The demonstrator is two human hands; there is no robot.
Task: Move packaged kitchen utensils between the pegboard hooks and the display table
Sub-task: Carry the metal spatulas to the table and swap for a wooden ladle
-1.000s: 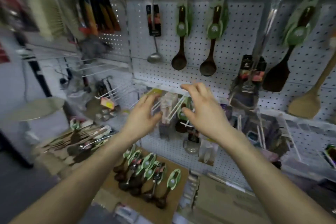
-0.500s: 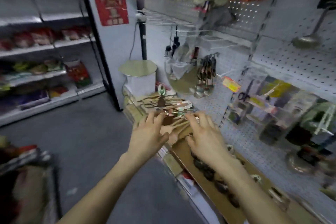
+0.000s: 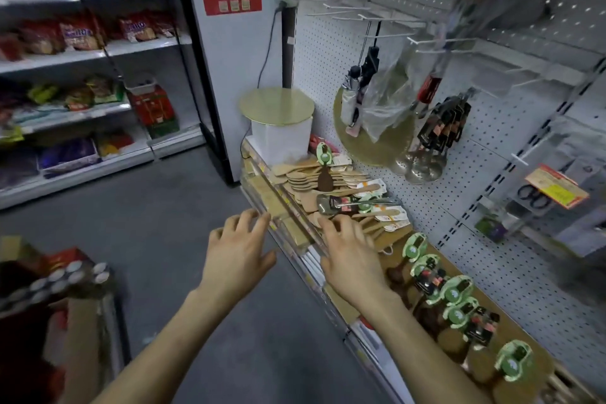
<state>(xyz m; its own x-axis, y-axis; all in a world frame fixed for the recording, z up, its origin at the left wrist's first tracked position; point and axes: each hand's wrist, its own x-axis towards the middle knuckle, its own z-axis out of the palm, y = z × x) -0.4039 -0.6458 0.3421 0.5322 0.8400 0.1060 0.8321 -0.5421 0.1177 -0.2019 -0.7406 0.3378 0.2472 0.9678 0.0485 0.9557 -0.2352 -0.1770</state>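
A pile of packaged wooden spatulas and spoons (image 3: 341, 187) lies on the display table (image 3: 285, 223), with a dark brown spatula (image 3: 324, 179) and a packaged metal turner (image 3: 341, 205) on top. Dark wooden spoons with green labels (image 3: 455, 295) lie in a row nearer me on the right. My left hand (image 3: 237, 248) hovers empty with spread fingers just off the table's front edge. My right hand (image 3: 351, 249) reaches over the edge, fingertips at the near end of the pile, holding nothing. Skimmers in packets (image 3: 436, 141) hang from a pegboard hook (image 3: 472, 88).
A white bin with a gold round lid (image 3: 277, 108) stands at the table's far end. A gold disc (image 3: 370, 134) and a bagged item hang on the pegboard. Bare hooks (image 3: 344, 6) stick out above. Snack shelves (image 3: 91, 75) line the left; grey floor lies between.
The view has swung left and down from the pegboard ladles to the table's spatula pile. Both empty hands came down with it and now sit at the table's front edge.
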